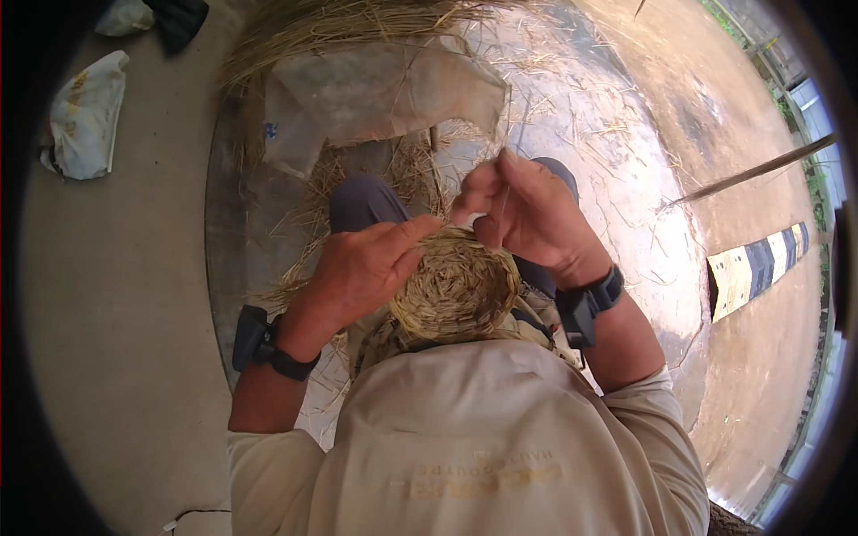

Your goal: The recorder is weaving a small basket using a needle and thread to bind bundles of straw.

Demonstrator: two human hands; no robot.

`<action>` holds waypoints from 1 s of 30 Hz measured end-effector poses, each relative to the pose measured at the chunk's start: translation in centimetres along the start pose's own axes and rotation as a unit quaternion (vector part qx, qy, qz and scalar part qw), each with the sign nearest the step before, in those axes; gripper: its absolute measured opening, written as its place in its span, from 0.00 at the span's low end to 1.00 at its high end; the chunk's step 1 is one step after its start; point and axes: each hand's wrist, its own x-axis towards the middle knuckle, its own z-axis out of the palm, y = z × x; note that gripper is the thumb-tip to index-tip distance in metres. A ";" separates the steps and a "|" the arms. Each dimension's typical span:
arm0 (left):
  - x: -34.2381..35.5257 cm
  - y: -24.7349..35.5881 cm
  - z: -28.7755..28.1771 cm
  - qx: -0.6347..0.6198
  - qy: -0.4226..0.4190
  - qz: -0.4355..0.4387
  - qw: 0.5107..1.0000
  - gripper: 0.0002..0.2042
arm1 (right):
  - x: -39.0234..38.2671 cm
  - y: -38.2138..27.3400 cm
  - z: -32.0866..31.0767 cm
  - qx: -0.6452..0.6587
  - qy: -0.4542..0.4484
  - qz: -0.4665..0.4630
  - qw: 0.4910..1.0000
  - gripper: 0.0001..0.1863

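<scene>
I see the coiled straw basket in the lap, above loose straw. Judged light, springy and brittle; grip at the rim. My left hand clasps its edge, fingers together. My right hand pinches a straw strand.

My round coiled straw basket sits in my lap, pale golden, tightly wound in spiral rows, its rounded side tipped up toward me. A thin straw strand rises from its rim at about one o'clock, pulled straight and taut toward twelve.
</scene>
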 end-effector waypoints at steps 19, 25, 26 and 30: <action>2.2 -3.2 -2.0 0.138 0.047 0.073 0.987 0.27 | 1.0 1.9 -2.2 -0.796 -0.009 -0.164 0.583 0.12; 4.1 -8.7 -7.6 0.206 0.256 0.018 0.944 0.20 | -3.8 -1.3 -8.5 -0.502 0.410 -0.170 0.742 0.17; 4.8 -9.9 -7.9 0.191 0.252 -0.008 0.949 0.19 | -4.5 -1.7 -9.4 -0.434 0.400 -0.235 0.772 0.17; 9.2 -14.4 -7.7 0.175 0.221 -0.060 0.958 0.15 | -6.7 -2.0 -11.7 -0.259 0.451 -0.313 0.794 0.17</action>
